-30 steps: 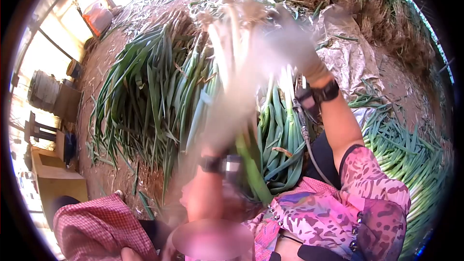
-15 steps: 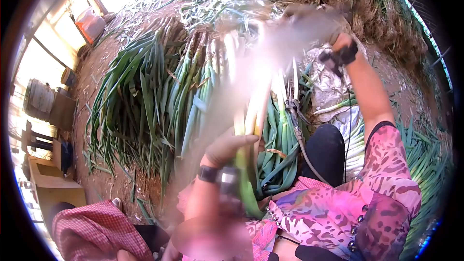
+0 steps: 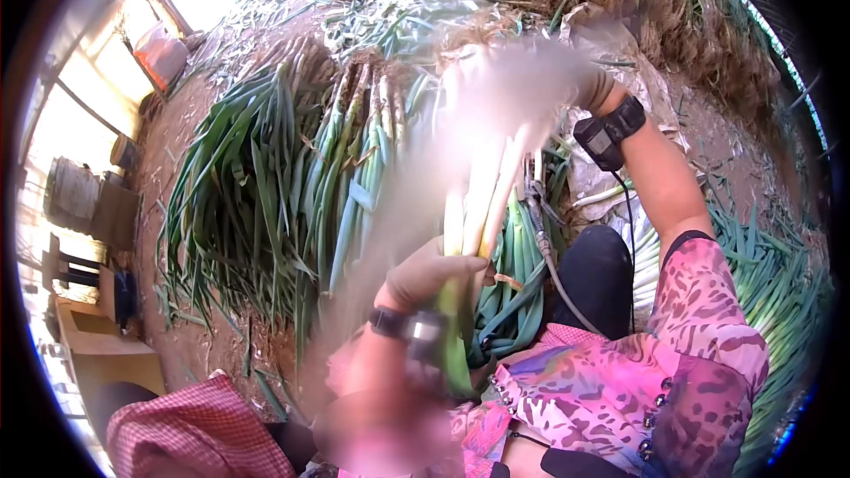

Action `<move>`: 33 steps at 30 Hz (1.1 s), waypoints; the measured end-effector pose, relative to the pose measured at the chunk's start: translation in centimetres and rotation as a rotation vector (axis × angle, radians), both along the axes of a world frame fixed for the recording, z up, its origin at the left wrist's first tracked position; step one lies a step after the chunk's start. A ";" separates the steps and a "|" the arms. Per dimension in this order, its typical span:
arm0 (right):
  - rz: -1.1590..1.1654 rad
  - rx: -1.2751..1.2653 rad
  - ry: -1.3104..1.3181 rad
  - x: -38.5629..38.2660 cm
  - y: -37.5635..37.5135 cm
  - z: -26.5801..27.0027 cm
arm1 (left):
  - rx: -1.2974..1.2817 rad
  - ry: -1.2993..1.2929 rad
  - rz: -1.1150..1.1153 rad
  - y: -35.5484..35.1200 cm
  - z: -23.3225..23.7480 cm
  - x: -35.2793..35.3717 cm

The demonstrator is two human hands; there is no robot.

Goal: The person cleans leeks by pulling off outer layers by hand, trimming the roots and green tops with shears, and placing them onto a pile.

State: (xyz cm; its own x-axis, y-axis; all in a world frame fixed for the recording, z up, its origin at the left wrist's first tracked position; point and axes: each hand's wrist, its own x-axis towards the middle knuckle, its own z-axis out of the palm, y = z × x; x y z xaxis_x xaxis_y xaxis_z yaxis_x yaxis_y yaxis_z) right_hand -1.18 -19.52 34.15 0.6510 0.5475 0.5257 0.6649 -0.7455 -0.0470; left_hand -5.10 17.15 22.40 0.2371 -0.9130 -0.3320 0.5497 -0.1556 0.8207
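My left hand (image 3: 431, 273), in a brown glove, is closed around the middle of a bunch of green onions (image 3: 481, 190) with white stalks and green leaves. The bunch points up and away from me. My right hand (image 3: 553, 78), gloved and blurred, is at the far root end of the same bunch and seems to grasp it there. Both wrists carry black bands with small devices (image 3: 607, 134).
A big pile of green onions (image 3: 283, 177) lies on the earth floor to the left. More onions (image 3: 761, 274) lie to the right. A grey sheet (image 3: 611, 177), a hose with a metal nozzle (image 3: 542, 221), wooden furniture (image 3: 88, 204) and an orange bag (image 3: 164, 53) are around.
My left hand dropped from high on the stalks to their middle and gripped them. My right hand swung out to the upper right, then came back to the bunch's root end.
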 end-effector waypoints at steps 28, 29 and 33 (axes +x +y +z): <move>-0.527 0.933 0.533 2.5 -2.9 -0.2 | -0.076 -0.224 0.422 2.0 1.1 1.5; -0.425 0.915 0.641 1.6 -0.1 -1.1 | -0.083 -0.246 0.472 2.0 1.3 1.7; 0.073 0.733 1.037 -3.1 12.4 -7.0 | 0.008 -0.481 0.565 2.1 2.2 1.9</move>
